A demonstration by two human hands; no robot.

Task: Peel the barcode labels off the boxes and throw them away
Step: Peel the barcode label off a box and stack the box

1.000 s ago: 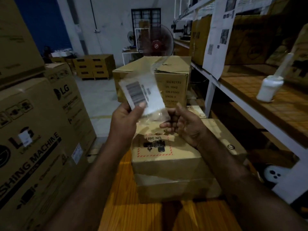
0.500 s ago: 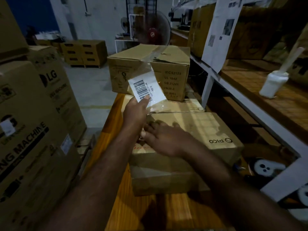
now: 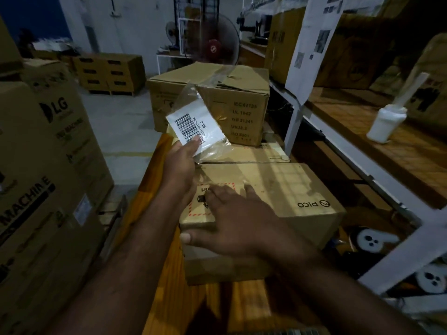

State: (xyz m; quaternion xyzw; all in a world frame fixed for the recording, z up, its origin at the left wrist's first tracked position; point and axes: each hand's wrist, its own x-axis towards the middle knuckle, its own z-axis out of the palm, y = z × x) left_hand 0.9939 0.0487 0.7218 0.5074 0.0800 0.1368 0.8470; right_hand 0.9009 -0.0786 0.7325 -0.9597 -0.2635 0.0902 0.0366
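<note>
My left hand pinches a white barcode label stuck to a strip of clear tape, held up above the boxes. My right hand lies flat with spread fingers on the near left corner of a brown PICO box, beside its red-bordered sticker. A second brown box with printed standards text stands behind it, its top taped. Both boxes sit on an orange wooden table.
Tall LG washing machine cartons stand close on the left. A white metal shelf frame runs along the right, holding a white bottle and cartons. A red fan and low stacked boxes stand at the back.
The view dropped and neared the boxes. My right hand let go of the tape and came down flat onto the PICO box. My left hand keeps the label raised.
</note>
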